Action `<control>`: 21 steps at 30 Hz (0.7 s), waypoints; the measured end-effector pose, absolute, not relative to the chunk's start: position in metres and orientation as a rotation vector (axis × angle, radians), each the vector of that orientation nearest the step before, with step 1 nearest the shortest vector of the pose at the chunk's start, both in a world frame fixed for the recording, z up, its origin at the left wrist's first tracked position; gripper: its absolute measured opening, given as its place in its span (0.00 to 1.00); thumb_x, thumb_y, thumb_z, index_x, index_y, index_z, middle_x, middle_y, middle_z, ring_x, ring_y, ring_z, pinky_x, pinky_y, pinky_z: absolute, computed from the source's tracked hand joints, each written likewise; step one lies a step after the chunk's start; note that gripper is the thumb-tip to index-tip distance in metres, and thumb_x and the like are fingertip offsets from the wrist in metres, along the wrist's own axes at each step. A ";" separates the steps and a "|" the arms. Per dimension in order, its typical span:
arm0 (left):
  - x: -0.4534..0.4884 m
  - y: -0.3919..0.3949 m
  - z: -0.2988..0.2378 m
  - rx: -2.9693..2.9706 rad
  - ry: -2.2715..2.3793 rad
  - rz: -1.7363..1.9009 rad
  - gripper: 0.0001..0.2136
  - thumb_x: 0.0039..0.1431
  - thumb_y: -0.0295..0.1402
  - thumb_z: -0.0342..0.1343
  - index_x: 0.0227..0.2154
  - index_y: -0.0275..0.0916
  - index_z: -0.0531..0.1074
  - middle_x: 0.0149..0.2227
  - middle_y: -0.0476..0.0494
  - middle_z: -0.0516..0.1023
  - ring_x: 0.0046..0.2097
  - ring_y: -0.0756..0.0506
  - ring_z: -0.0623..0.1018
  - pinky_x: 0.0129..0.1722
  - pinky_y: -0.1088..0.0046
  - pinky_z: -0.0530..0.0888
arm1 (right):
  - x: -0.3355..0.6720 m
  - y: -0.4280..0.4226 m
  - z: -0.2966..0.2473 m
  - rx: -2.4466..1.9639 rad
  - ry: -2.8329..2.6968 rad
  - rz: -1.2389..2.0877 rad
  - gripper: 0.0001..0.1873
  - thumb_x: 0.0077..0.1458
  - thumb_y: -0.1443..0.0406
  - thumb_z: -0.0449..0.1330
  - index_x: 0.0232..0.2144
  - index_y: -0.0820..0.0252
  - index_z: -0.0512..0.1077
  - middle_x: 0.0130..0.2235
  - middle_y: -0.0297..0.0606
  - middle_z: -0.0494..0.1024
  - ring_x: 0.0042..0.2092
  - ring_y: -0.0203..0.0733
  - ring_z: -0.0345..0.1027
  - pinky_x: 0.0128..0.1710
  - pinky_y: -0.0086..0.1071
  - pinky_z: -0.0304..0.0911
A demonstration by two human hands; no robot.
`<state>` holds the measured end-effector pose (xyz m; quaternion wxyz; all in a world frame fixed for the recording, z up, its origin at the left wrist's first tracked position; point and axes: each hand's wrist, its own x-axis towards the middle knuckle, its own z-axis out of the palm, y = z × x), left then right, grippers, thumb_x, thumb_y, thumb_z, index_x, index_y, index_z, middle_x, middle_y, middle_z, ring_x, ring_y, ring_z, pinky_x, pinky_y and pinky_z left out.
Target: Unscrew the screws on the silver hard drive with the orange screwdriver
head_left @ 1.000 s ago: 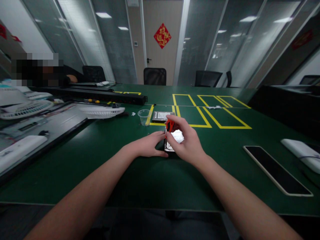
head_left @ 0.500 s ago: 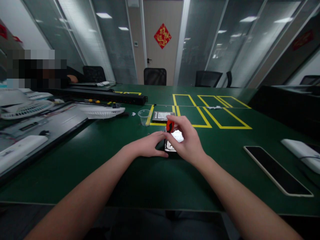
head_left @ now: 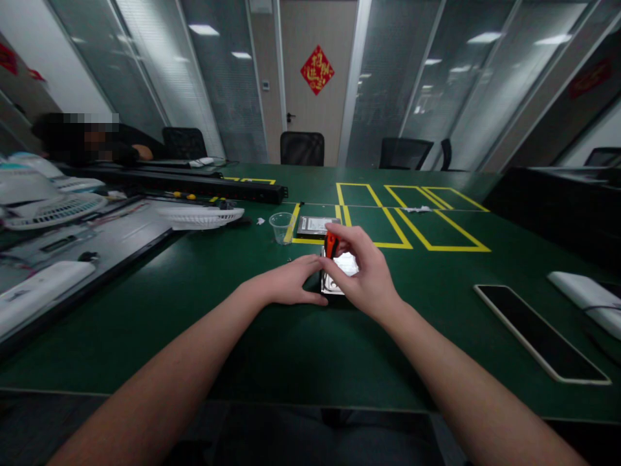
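Phone (head_left: 541, 333) laid flat toward right end of table's (head_left: 272, 353) near edge, fwiw. Hard drive (head_left: 334, 285) set back from middle of near edge, label side up. Left hand (head_left: 290, 281) spread in C shape, thumb well off fingers, braced against drive's left side. Orange-and-black handle (head_left: 331, 246) pinched roughly upright over drive's left edge by right hand (head_left: 369, 275), tip hidden. Clear plastic cup (head_left: 280, 228) and second drive (head_left: 315, 226) parked just beyond, second drive set at yellow tape outline (head_left: 308, 241). Black chairs (head_left: 302, 149) seen past far edge.
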<state>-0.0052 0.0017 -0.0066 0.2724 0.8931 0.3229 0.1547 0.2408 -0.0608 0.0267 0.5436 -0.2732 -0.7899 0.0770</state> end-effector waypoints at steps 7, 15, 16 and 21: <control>-0.005 0.000 -0.005 2.403 0.870 0.413 0.46 0.68 0.53 0.86 0.83 0.47 0.78 0.88 0.30 0.77 0.90 0.18 0.73 0.92 0.35 0.70 | 0.238 -0.064 0.026 -0.589 -1.880 0.271 0.31 0.83 0.69 0.65 0.80 0.42 0.77 0.67 0.46 0.88 0.58 0.54 0.88 0.63 0.56 0.89; -0.006 0.001 -0.005 2.395 0.848 0.433 0.42 0.68 0.54 0.85 0.79 0.45 0.80 0.85 0.28 0.80 0.87 0.19 0.77 0.90 0.35 0.72 | 0.239 -0.062 0.028 -0.588 -1.890 0.198 0.29 0.82 0.66 0.68 0.79 0.44 0.79 0.60 0.44 0.88 0.53 0.53 0.86 0.58 0.53 0.89; -0.006 0.001 -0.005 2.395 0.848 0.434 0.42 0.68 0.54 0.85 0.79 0.45 0.81 0.85 0.28 0.80 0.87 0.20 0.77 0.90 0.35 0.72 | 0.240 -0.062 0.028 -0.596 -1.888 0.182 0.28 0.82 0.66 0.69 0.78 0.44 0.79 0.59 0.43 0.89 0.52 0.53 0.85 0.58 0.53 0.89; -0.006 0.002 -0.007 2.419 0.839 0.432 0.44 0.69 0.54 0.84 0.81 0.46 0.78 0.87 0.28 0.77 0.90 0.19 0.74 0.91 0.34 0.70 | 0.240 -0.059 0.026 -0.651 -1.876 0.186 0.27 0.81 0.65 0.70 0.76 0.43 0.81 0.59 0.44 0.89 0.52 0.55 0.85 0.58 0.55 0.89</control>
